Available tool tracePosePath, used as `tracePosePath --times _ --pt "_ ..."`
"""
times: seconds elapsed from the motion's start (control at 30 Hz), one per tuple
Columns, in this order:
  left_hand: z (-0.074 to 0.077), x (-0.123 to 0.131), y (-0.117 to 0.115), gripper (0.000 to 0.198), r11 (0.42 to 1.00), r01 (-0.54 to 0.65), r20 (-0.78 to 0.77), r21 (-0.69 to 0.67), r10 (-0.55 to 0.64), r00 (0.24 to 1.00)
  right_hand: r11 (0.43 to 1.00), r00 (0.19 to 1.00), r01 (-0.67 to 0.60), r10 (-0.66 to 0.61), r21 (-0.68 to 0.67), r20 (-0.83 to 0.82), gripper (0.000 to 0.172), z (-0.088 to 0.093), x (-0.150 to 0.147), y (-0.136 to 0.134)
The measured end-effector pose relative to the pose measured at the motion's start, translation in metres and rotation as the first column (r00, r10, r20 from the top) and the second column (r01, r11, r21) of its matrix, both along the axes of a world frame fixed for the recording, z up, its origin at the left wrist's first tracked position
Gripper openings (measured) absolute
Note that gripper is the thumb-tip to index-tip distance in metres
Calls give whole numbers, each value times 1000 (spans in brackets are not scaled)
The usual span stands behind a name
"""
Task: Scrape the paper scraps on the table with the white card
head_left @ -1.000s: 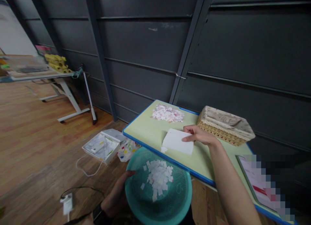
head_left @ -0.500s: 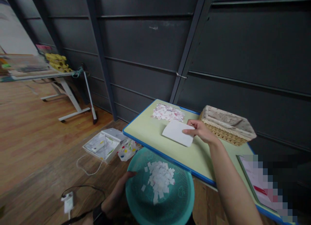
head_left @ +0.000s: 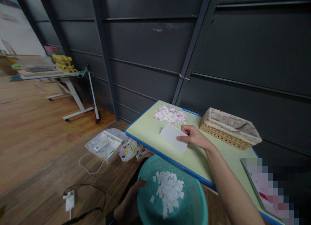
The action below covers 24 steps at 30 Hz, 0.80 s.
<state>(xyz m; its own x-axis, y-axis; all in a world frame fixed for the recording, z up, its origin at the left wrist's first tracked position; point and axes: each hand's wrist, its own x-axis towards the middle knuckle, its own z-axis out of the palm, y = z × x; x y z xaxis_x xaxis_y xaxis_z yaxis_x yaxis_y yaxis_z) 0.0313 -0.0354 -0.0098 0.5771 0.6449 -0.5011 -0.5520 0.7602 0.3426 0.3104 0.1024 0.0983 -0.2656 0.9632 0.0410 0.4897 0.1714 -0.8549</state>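
Observation:
My right hand [head_left: 194, 136] pinches a white paper sheet [head_left: 173, 137] by its right side, thumb on top, just over the pale green table [head_left: 143, 129]. My left hand [head_left: 132, 197] grips the left rim of a teal plastic basket [head_left: 191, 199] below the table's near edge; its fingers are partly hidden behind the rim. Inside the basket lies a heap of small white paper pieces [head_left: 168, 189]. Beyond the sheet, a pile of torn paper scraps [head_left: 170, 114] with reddish print rests on the table.
A cloth-lined wicker basket [head_left: 228, 134] stands at the table's back right. On the floor at left are an open white box [head_left: 104, 145] and a power strip [head_left: 70, 200] with cords. Another table [head_left: 43, 74] stands far left. A dark panelled wall [head_left: 145, 46] runs behind.
The teal basket and my left hand have shifted right and slightly down in view. My right hand has moved a little left with the sheet, which is now turned more steeply.

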Motion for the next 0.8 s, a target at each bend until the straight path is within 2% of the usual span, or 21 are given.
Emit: tracePosePath --times 0.1,0.13,0.2,0.3,0.37,0.47,0.53,0.63,0.73,0.8 --pt "-14 12 -6 63 996 78 77 43 -81 994 969 975 -216 207 -120 -83 42 -3 -27 -7" --pt "-19 17 -8 65 989 141 98 53 -146 984 961 968 -240 226 -134 -112 42 -5 -36 -8" --pt "-29 25 -13 71 976 192 101 101 -202 974 983 977 -156 139 -93 -164 43 -7 -48 -8" --pt "-41 36 -21 83 961 244 72 128 -255 964 992 970 123 -118 13 -215 42 -10 -44 -1" --pt "-45 40 -24 86 958 256 58 131 -265 962 951 951 285 -264 122 -164 38 -9 -27 4" --pt "-48 41 -26 76 950 275 22 145 -281 959 859 904 394 -426 328 27 29 -4 0 7" --pt "-49 40 -25 60 946 286 -5 155 -289 957 847 890 396 -449 354 76 28 -2 9 7" --pt "-49 40 -20 42 941 296 -43 163 -293 955 882 916 375 -400 285 32 30 -3 4 5" --pt "-45 37 -19 35 941 295 -75 167 -286 955 931 951 309 -300 196 -72 34 -10 -8 5" --pt "-41 34 -22 34 943 287 -91 168 -275 957 940 957 288 -274 182 -101 34 -12 -11 6"
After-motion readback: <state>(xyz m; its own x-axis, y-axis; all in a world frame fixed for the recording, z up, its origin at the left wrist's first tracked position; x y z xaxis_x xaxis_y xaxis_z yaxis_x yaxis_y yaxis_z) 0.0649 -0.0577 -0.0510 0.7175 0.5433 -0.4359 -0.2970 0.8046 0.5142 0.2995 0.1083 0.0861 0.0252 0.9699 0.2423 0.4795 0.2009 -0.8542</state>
